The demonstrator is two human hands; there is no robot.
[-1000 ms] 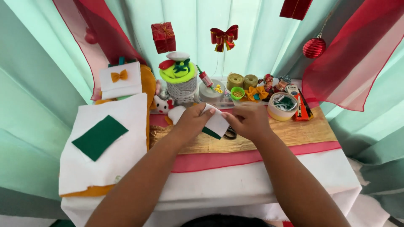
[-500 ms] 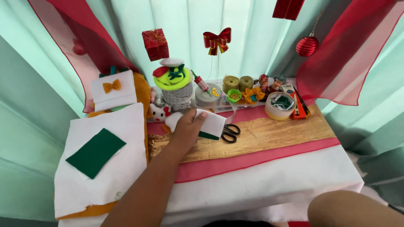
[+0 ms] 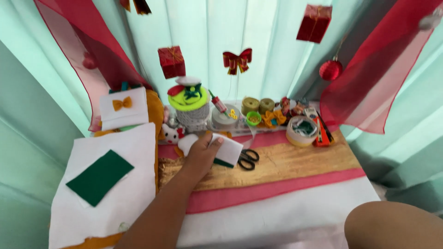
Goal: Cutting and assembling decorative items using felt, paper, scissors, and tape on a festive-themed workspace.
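My left hand point(image 3: 201, 154) is closed around a white felt piece point(image 3: 227, 150) with a green edge, pinning it to the gold runner point(image 3: 295, 161) just beside the black scissors point(image 3: 248, 159). My right hand is out of view (only a forearm shows). The felt appears cut; the green felt rectangle point(image 3: 99, 176) lies untouched on the white sheet point(image 3: 134, 152).

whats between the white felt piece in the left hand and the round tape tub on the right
In the head view, black-handled scissors lie just right of the white felt piece under the left hand; beyond them only bare gold cloth reaches the tape tub.
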